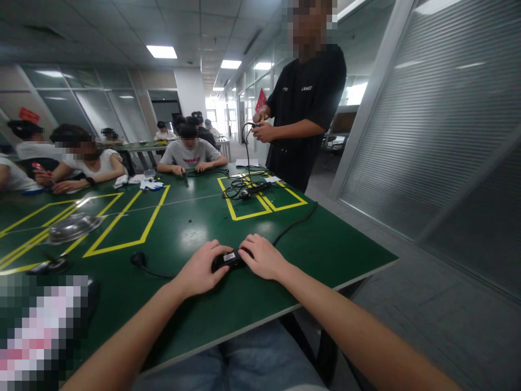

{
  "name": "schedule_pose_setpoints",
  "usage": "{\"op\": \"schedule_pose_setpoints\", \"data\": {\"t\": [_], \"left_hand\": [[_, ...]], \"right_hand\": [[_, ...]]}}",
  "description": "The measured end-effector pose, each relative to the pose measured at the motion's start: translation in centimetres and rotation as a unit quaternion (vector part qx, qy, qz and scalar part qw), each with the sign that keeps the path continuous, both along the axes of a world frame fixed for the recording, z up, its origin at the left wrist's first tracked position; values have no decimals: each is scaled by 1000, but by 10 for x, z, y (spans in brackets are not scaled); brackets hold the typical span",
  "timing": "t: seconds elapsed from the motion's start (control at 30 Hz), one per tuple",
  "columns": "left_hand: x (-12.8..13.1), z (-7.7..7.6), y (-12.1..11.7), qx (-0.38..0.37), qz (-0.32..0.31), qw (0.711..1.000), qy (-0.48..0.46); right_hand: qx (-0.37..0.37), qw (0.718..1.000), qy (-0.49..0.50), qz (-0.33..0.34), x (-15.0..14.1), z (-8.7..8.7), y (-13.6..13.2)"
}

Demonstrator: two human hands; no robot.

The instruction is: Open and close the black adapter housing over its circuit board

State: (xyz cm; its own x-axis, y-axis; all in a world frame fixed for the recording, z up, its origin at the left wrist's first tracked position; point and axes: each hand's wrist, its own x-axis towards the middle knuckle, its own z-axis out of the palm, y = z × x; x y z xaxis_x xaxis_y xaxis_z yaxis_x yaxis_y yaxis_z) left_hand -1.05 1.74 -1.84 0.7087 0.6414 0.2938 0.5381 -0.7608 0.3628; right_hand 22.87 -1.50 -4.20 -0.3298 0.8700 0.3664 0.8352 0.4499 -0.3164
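A black power adapter (230, 257) with a small white label lies on the green table in front of me. My left hand (204, 266) is closed around its left end, thumb in front and fingers behind. Over the right end, my right hand (262, 256) is closed too, its fingertips on the casing. From the left side a black cord runs out to a mains plug (139, 259) resting on the table. Another black cable (295, 221) leads away from beyond my right hand toward the far right edge. My fingers hide both ends of the adapter.
Yellow tape outlines (142, 239) mark the green table (195, 331). A tangle of black cables (238, 187) lies ahead, where a standing person in black (307, 92) holds a cord. Metal bowl-like ware (75, 227) and white gloves (151, 185) sit to the left. Other people sit around.
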Motion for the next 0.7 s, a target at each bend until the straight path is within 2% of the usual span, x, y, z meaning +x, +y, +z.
{"op": "schedule_pose_setpoints", "data": {"t": [0.13,0.33,0.7], "left_hand": [[1,6,3,16,-33,998,43],[-1,0,-4,41,-62,997,22],[4,-9,0,-16,-9,1000,-3]], "right_hand": [[-3,1000,-2,-2,-1,2,-2],[-2,1000,-10,-11,-2,1,-4],[1,1000,-17,-3,2,0,-4]]}}
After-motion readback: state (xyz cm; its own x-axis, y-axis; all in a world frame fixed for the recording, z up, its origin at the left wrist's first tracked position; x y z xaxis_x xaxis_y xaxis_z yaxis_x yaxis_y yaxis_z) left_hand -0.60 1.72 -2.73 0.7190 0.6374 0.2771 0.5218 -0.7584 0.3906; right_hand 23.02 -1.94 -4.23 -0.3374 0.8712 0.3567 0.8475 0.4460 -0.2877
